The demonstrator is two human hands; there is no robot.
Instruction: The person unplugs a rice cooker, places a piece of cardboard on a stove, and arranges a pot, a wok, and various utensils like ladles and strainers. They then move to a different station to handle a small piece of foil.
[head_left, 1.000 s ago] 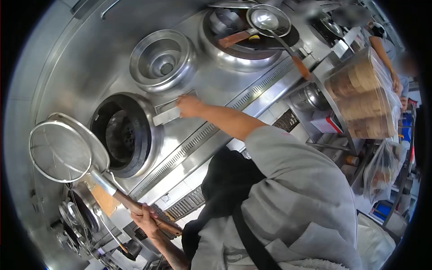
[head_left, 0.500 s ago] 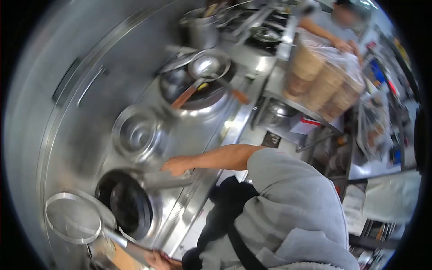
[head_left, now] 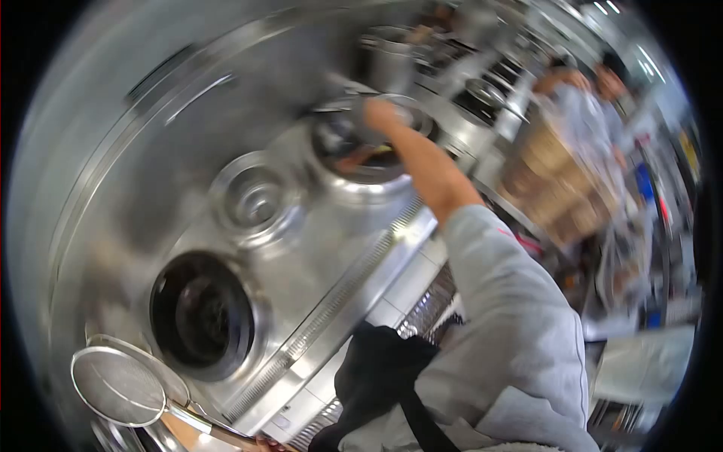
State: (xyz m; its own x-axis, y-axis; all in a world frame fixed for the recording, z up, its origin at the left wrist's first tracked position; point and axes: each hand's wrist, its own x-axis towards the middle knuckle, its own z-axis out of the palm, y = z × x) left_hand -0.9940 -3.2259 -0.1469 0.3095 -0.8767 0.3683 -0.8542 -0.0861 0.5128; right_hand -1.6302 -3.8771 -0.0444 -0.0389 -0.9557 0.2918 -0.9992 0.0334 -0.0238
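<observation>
Right hand [head_left: 382,117] seemingly above wok [head_left: 376,172]

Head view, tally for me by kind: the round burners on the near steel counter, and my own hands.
Round burners: 3 (black-ringed burner, bare steel burner, pan-topped burner)
Hands: 2 (right hand, left hand at the bottom edge)
Total: 5

No readable text or labels.
</observation>
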